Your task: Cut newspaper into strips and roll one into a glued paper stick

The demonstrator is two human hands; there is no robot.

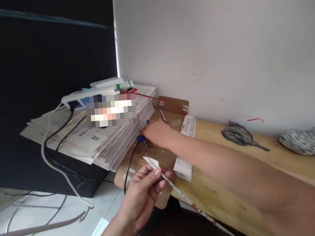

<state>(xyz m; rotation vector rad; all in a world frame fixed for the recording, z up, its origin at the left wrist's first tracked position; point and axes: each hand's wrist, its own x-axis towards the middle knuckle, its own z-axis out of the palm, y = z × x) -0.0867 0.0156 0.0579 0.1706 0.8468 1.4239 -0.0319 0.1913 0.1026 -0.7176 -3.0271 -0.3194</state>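
My left hand (148, 186) is closed in a pinch around a thin rolled-paper stick (179, 192) close to its upper end. A flat, pointed white paper tip (152, 162) sticks out above the thumb. The stick runs down to the lower right, with red marks along it. My right hand (157, 132) is reached forward over the brown cardboard (128, 160), its fingers curled around a blue tool with a black cord (141, 138). Most of that tool is hidden by the hand, so its kind does not show.
At left a tall stack of paper sheets (131, 134) bears a power strip (74, 101) with cords and a blurred patch. Printed paper pieces (188, 125) lie on the wooden table (223, 185). A dark cloth strap (237, 133) and a speckled knitted fabric (306, 140) are further right.
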